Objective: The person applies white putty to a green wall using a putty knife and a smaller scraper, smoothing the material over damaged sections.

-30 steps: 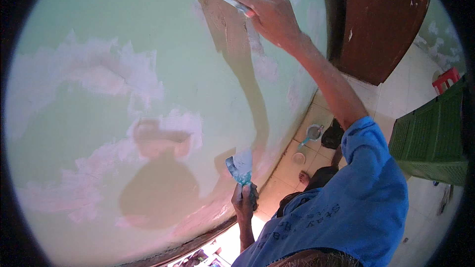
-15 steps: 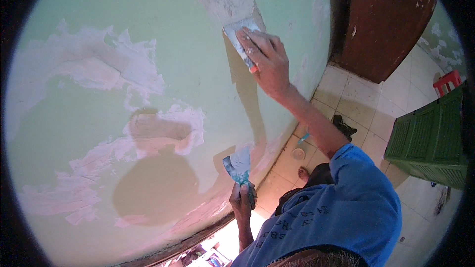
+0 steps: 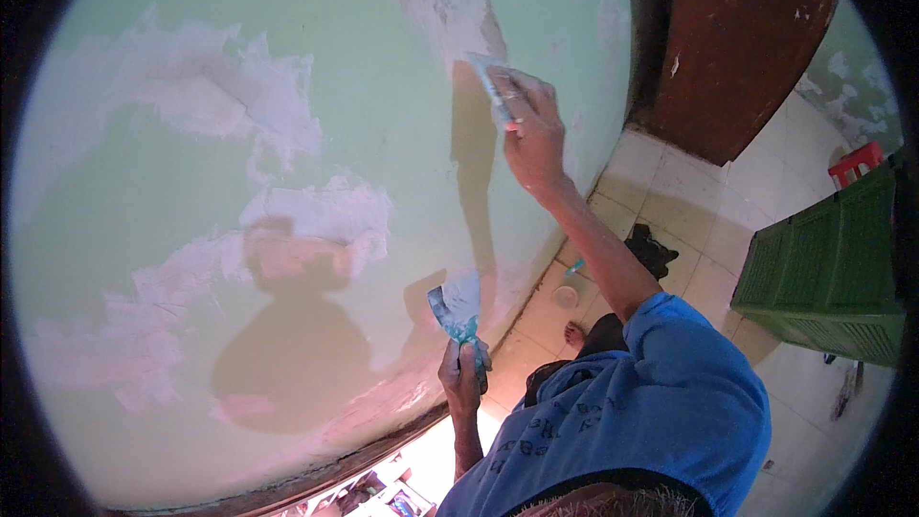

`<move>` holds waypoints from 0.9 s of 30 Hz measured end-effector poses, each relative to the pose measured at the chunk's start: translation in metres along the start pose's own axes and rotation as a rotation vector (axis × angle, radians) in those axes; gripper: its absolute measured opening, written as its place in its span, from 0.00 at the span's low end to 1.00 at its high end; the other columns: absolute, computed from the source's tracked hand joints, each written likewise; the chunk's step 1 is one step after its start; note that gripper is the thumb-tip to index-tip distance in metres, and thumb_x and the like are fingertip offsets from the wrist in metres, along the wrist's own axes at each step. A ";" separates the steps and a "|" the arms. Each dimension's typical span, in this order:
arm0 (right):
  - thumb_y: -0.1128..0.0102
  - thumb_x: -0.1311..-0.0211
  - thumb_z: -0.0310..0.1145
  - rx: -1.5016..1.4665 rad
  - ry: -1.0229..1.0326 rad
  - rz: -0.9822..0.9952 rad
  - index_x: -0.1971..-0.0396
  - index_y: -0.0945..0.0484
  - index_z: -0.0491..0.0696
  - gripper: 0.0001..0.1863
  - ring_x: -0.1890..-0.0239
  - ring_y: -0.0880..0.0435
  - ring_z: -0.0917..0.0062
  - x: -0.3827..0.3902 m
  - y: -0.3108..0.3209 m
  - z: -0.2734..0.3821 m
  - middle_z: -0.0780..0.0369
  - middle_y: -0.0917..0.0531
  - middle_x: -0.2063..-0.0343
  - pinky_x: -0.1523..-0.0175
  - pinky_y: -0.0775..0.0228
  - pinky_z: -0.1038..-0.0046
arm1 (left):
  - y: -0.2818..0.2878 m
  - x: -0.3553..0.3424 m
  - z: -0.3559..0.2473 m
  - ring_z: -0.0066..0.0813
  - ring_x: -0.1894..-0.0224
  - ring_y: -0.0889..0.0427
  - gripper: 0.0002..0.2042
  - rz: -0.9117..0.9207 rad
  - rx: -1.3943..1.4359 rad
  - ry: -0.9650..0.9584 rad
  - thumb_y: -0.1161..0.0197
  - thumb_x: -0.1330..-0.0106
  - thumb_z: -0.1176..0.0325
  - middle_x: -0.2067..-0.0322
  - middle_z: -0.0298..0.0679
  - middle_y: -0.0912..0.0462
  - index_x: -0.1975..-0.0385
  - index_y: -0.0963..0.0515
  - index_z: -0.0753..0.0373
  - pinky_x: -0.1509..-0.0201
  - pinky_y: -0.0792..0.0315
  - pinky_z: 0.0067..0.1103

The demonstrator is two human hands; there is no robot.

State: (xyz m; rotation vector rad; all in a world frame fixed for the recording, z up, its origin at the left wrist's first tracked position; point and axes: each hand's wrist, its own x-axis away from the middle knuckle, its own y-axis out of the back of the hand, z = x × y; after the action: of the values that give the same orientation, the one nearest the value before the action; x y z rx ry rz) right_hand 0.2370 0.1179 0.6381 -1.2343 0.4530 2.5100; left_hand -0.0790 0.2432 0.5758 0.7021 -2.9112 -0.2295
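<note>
My right hand (image 3: 533, 120) grips a flat filler blade (image 3: 491, 86) coated with pale putty, fingers along its back. The blade is tilted nearly edge-on at the lower end of a grey-white putty patch (image 3: 442, 5) on the green wall (image 3: 383, 86); whether its edge touches the wall I cannot tell. Lower down, my left hand (image 3: 464, 369) is closed round the teal handle of a putty knife (image 3: 461, 311). White putty covers much of that knife's broad blade, which points up and stands off the wall.
More whitish putty patches (image 3: 206, 101) spread over the wall at left. To the right are a brown wooden door (image 3: 742, 48), a green louvred cabinet (image 3: 823, 273) and a red stool (image 3: 855, 165). A small round container (image 3: 566, 297) and a dark cloth-like thing (image 3: 651, 251) lie on the tiled floor (image 3: 627, 168).
My right hand has shifted slightly down and right, turning the filler blade from nearly flat against the wall to almost edge-on. My left hand with the putty knife has moved only slightly.
</note>
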 end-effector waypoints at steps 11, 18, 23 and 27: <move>0.38 0.38 0.24 -1.598 -0.886 0.436 0.54 0.18 0.40 0.13 0.48 0.18 0.72 0.043 0.080 -0.009 0.58 0.16 0.53 0.44 0.25 0.65 | -0.017 -0.024 -0.061 0.15 0.87 0.33 0.15 0.194 0.171 0.045 0.55 0.23 0.60 0.78 0.38 0.22 0.59 0.28 0.66 0.84 0.40 0.13; 0.50 0.29 0.49 -0.955 0.063 0.881 0.50 0.17 0.46 0.23 0.40 0.23 0.63 -0.005 0.112 0.021 0.60 0.16 0.49 0.26 0.51 0.57 | -0.008 -0.031 -0.121 0.17 0.87 0.31 0.17 0.515 0.389 0.129 0.55 0.24 0.60 0.72 0.43 0.21 0.51 0.31 0.71 0.84 0.36 0.12; 0.51 0.27 0.45 -0.649 0.275 0.863 0.48 0.17 0.52 0.19 0.38 0.24 0.60 0.011 0.139 0.033 0.66 0.16 0.47 0.25 0.53 0.59 | 0.001 -0.031 -0.119 0.15 0.89 0.32 0.18 0.627 0.339 0.079 0.53 0.24 0.59 0.73 0.40 0.21 0.50 0.30 0.71 0.89 0.39 0.11; 0.38 0.37 0.29 -0.412 0.088 0.815 0.53 0.16 0.47 0.13 0.43 0.20 0.62 0.053 0.137 -0.015 0.57 0.15 0.51 0.31 0.41 0.62 | 0.000 -0.027 -0.121 0.15 0.89 0.32 0.18 0.591 0.408 -0.063 0.53 0.24 0.59 0.75 0.39 0.21 0.52 0.30 0.70 0.89 0.40 0.11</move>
State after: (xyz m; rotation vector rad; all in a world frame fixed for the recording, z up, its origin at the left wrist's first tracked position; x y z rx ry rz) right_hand 0.1613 -0.0055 0.6067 -1.5382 0.5628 3.3719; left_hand -0.0346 0.2415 0.6917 -0.1558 -3.0888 0.4196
